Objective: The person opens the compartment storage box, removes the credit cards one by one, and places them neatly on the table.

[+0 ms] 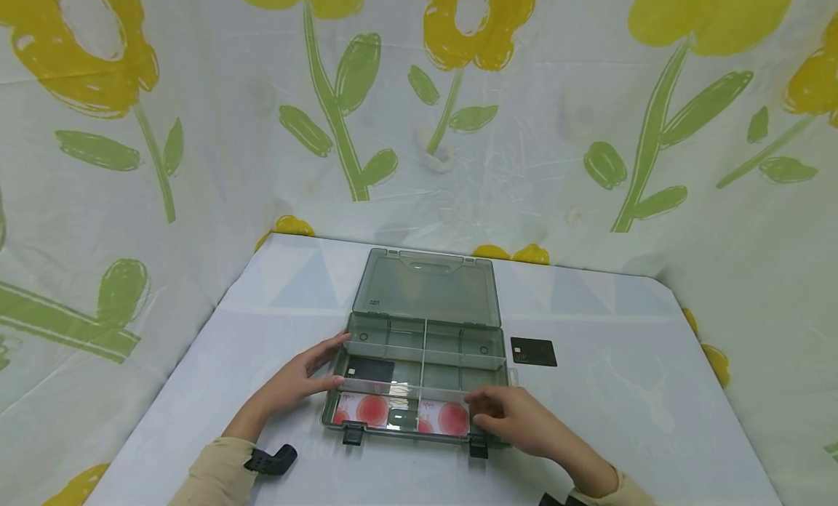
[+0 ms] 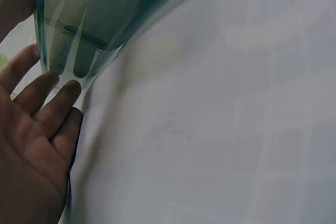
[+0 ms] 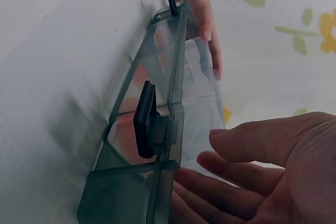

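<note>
A translucent grey-green compartment box (image 1: pixel 463 376) lies on the table, its lid (image 1: pixel 428 284) folded back. My left hand (image 1: pixel 297 379) steadies the box's left side, fingertips at the wall. Over the front right compartment my right hand (image 1: pixel 513 416) has its fingers dipped past the rim, thumb apart and nothing between. Two white cards with red circles, a left card (image 1: pixel 369 409) and a right card (image 1: pixel 452 419), lie in the front row; the right one is beside my right fingertips. One black card (image 1: pixel 369 369) lies in the middle left compartment.
A second black card (image 1: pixel 533 351) lies on the table right of the box. Two black latches, left (image 1: pixel 353 435) and right (image 1: pixel 478 447), hang off the box's front edge. Flower-printed sheeting (image 1: pixel 511 164) walls in the table at the back and sides.
</note>
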Demonstrator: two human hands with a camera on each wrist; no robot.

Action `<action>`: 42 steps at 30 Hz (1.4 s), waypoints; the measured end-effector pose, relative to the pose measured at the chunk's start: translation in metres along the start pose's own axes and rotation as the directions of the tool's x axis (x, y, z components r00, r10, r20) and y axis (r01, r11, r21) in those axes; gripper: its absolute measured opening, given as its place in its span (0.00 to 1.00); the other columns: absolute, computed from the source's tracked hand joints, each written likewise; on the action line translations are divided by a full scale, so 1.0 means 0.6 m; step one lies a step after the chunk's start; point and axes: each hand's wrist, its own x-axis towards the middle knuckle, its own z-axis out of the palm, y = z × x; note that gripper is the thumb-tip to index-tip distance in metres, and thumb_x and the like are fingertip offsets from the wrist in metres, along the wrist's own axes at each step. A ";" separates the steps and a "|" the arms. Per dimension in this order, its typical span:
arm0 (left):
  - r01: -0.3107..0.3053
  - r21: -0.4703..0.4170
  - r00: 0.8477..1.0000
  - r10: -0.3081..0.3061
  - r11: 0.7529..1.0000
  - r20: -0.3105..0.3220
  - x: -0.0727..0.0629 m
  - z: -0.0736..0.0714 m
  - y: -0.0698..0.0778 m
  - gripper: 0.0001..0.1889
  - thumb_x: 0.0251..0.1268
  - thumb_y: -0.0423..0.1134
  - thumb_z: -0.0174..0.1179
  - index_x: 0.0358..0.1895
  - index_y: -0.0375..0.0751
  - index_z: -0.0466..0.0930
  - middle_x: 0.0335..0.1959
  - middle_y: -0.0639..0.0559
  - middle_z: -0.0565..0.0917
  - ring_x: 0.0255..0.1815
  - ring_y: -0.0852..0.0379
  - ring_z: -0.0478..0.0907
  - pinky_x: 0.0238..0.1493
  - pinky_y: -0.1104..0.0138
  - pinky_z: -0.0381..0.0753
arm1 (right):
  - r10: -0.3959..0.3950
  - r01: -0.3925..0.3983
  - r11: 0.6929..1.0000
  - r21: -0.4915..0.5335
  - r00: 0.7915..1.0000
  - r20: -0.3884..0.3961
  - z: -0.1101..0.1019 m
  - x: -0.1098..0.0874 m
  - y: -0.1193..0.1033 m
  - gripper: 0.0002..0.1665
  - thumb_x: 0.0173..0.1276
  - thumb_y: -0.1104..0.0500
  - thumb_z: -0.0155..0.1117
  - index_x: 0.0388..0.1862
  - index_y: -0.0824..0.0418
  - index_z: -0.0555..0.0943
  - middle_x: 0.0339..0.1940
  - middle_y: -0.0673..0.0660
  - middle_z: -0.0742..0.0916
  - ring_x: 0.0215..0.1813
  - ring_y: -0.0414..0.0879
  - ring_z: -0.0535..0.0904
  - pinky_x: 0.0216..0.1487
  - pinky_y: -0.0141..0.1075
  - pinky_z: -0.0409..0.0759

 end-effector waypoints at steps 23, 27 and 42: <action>0.011 0.007 1.000 -0.011 1.000 -0.004 0.000 0.000 0.000 0.41 0.67 0.47 0.69 0.80 0.49 0.60 0.81 0.43 0.59 0.78 0.37 0.59 0.75 0.45 0.60 | 0.113 -0.126 0.986 0.112 0.987 0.113 0.012 0.007 -0.006 0.27 0.73 0.59 0.66 0.63 0.76 0.77 0.59 0.69 0.84 0.55 0.60 0.85 0.54 0.56 0.85; 0.005 0.002 1.000 -0.005 1.000 -0.002 0.000 0.000 0.001 0.41 0.67 0.47 0.69 0.80 0.49 0.60 0.81 0.43 0.59 0.78 0.36 0.59 0.75 0.44 0.59 | 0.122 -0.142 0.976 0.168 0.985 0.125 0.012 0.007 -0.007 0.28 0.74 0.58 0.64 0.64 0.77 0.76 0.61 0.69 0.83 0.59 0.62 0.82 0.58 0.58 0.83; 0.011 0.000 1.000 -0.011 1.000 -0.006 -0.002 0.000 0.006 0.41 0.67 0.47 0.69 0.80 0.50 0.60 0.81 0.43 0.59 0.78 0.34 0.59 0.75 0.43 0.59 | 0.158 -0.198 0.946 0.257 0.973 0.170 0.004 0.001 -0.006 0.31 0.76 0.57 0.62 0.68 0.78 0.72 0.64 0.71 0.81 0.66 0.65 0.77 0.63 0.59 0.79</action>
